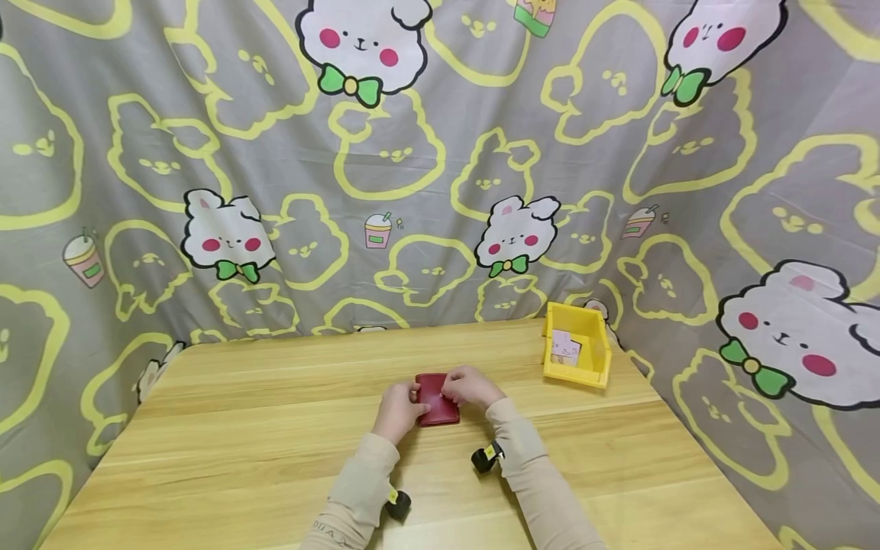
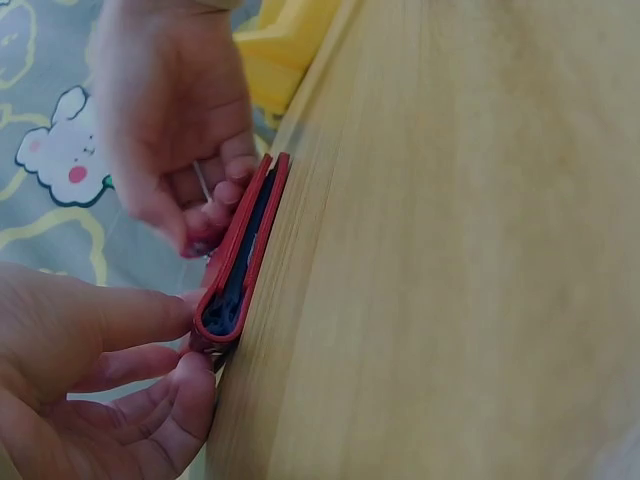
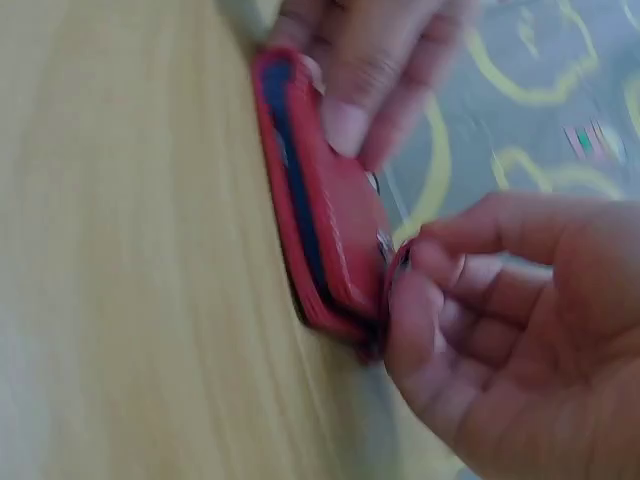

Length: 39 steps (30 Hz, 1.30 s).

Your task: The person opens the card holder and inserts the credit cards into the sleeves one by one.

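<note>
A folded red wallet [image 1: 435,412] lies on the table, its dark inner layers showing along the edge in the left wrist view. My left hand [image 1: 399,412] grips the folded side of the wallet [image 2: 232,270], thumb on the top cover and fingers at the spine. At the other side, my right hand [image 1: 473,386] pinches a small red strap [image 3: 398,268] between thumb and forefinger. The strap stands up from the edge of the wallet, near a small shiny metal piece [image 3: 384,245]. Blur hides the finer detail in the right wrist view.
A yellow open bin [image 1: 577,374] stands at the back right of the wooden table [image 1: 261,435], with pink-and-white pieces [image 1: 565,345] in it. A grey patterned curtain [image 1: 412,267] hangs behind the table and along its sides.
</note>
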### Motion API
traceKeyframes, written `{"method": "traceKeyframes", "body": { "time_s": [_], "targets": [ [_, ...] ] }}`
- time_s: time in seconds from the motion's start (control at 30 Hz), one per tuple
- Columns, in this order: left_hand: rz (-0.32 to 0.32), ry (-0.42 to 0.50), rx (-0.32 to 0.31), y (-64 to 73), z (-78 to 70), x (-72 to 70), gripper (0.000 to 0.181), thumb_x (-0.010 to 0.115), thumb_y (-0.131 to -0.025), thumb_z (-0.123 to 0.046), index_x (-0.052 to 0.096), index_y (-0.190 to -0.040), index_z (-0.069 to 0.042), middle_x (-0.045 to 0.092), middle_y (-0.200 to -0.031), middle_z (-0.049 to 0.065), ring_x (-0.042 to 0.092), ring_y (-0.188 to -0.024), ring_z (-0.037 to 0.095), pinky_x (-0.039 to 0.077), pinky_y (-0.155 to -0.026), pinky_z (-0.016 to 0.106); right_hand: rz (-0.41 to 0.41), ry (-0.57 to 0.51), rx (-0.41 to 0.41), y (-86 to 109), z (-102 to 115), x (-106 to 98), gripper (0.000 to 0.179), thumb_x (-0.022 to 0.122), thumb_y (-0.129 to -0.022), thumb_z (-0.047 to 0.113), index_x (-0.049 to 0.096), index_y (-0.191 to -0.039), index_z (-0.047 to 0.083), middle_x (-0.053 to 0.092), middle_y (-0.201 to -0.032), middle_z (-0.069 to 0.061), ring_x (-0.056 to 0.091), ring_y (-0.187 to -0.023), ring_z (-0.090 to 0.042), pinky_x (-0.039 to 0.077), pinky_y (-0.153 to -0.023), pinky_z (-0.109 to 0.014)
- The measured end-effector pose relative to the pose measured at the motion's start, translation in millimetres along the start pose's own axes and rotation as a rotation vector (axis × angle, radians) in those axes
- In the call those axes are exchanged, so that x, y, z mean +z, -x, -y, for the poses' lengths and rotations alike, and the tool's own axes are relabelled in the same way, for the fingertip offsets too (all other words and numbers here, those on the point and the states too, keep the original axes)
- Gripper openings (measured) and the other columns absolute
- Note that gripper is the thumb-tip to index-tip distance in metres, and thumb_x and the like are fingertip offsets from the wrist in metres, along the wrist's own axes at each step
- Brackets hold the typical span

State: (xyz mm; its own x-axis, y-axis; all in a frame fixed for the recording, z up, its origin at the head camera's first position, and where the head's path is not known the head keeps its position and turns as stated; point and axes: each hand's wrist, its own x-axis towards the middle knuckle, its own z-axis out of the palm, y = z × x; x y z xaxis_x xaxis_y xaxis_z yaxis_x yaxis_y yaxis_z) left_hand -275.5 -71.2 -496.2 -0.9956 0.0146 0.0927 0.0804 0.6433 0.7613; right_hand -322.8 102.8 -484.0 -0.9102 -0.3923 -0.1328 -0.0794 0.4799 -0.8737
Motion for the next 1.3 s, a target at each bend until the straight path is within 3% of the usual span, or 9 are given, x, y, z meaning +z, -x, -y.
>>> {"method": "traceKeyframes", "body": {
  "time_s": [0.13,0.23,0.33,0.57,0.67,0.8,1.0,1.2,1.3],
  "targets": [
    [-0.001,-0.009,-0.002,-0.3,1.1,-0.4,0.039,0.080,-0.077,-0.008,0.067,-0.111,0.005,0.068,-0.088,0.011,0.060,-0.078,0.017,0.051,-0.070,0.033,0.115,-0.342,0.039,-2.3,-20.6,-15.3,0.011,0.053,-0.089,0.002,0.062,-0.088,-0.004,0.059,-0.072,0.001,0.055,-0.063,-0.008,0.049,-0.060,-0.021],
    [0.007,-0.011,-0.013,-0.2,0.3,-0.4,0.039,0.080,-0.078,-0.008,0.067,-0.112,0.005,0.066,-0.086,0.010,0.057,-0.076,0.016,0.050,-0.069,0.032,0.139,-0.473,0.079,0.3,-33.5,-29.4,0.009,0.052,-0.090,0.001,0.061,-0.090,0.001,0.061,-0.072,0.002,0.056,-0.063,-0.007,0.051,-0.061,-0.019],
    [0.016,-0.010,-0.030,0.3,-0.6,-0.4,0.040,0.079,-0.079,-0.009,0.066,-0.114,0.004,0.065,-0.085,0.009,0.055,-0.075,0.016,0.048,-0.069,0.031,0.099,-0.410,0.125,7.4,-37.9,-44.0,0.009,0.054,-0.089,0.002,0.062,-0.091,-0.001,0.060,-0.071,0.001,0.055,-0.060,-0.007,0.050,-0.059,-0.020],
    [0.022,0.001,-0.058,1.1,-3.0,-3.0,0.041,0.078,-0.080,-0.010,0.065,-0.117,0.004,0.063,-0.085,0.009,0.053,-0.075,0.017,0.047,-0.069,0.031,-0.034,0.081,0.211,17.4,-30.3,-55.9,0.012,0.065,-0.084,0.009,0.067,-0.075,0.002,0.055,-0.059,0.001,0.047,-0.050,-0.009,0.041,-0.047,-0.021],
    [0.020,-0.003,-0.049,0.6,-3.3,-3.2,0.042,0.079,-0.080,-0.011,0.065,-0.117,0.004,0.063,-0.084,0.008,0.052,-0.074,0.017,0.047,-0.069,0.031,-0.084,0.207,0.230,17.6,-25.7,-53.4,0.015,0.068,-0.079,0.009,0.064,-0.065,0.006,0.053,-0.055,0.001,0.043,-0.047,-0.010,0.036,-0.045,-0.022],
    [0.019,0.001,-0.043,1.1,-1.9,-2.8,0.042,0.079,-0.080,-0.010,0.066,-0.116,0.004,0.064,-0.085,0.008,0.053,-0.075,0.017,0.048,-0.071,0.032,-0.130,0.267,0.255,17.8,-27.2,-50.8,0.023,0.069,-0.076,0.006,0.056,-0.058,0.010,0.049,-0.051,0.001,0.041,-0.046,-0.010,0.033,-0.043,-0.023],
    [0.031,0.045,-0.065,2.3,-0.1,-4.4,0.042,0.079,-0.080,-0.009,0.065,-0.118,0.003,0.065,-0.087,0.008,0.056,-0.079,0.016,0.050,-0.075,0.033,-0.133,0.262,0.275,16.2,-33.8,-52.8,0.030,0.073,-0.078,0.009,0.054,-0.055,0.013,0.048,-0.050,0.002,0.040,-0.045,-0.009,0.032,-0.042,-0.022],
    [0.141,0.075,-0.049,2.5,-0.7,-12.9,0.050,0.076,-0.082,-0.010,0.058,-0.126,0.005,0.064,-0.093,0.012,0.057,-0.082,0.018,0.049,-0.067,0.030,-0.136,0.252,0.288,16.8,-34.9,-56.2,0.030,0.075,-0.077,0.012,0.055,-0.055,0.012,0.049,-0.051,0.001,0.041,-0.046,-0.010,0.032,-0.043,-0.023],
    [0.186,0.071,-0.041,4.6,-2.9,-19.0,0.053,0.075,-0.083,-0.010,0.055,-0.130,0.004,0.064,-0.103,0.017,0.060,-0.090,0.024,0.051,-0.070,0.034,-0.162,0.277,0.287,19.1,-36.0,-56.2,0.032,0.078,-0.076,0.016,0.054,-0.055,0.013,0.049,-0.050,0.002,0.042,-0.046,-0.011,0.033,-0.043,-0.023]
  ]
}}
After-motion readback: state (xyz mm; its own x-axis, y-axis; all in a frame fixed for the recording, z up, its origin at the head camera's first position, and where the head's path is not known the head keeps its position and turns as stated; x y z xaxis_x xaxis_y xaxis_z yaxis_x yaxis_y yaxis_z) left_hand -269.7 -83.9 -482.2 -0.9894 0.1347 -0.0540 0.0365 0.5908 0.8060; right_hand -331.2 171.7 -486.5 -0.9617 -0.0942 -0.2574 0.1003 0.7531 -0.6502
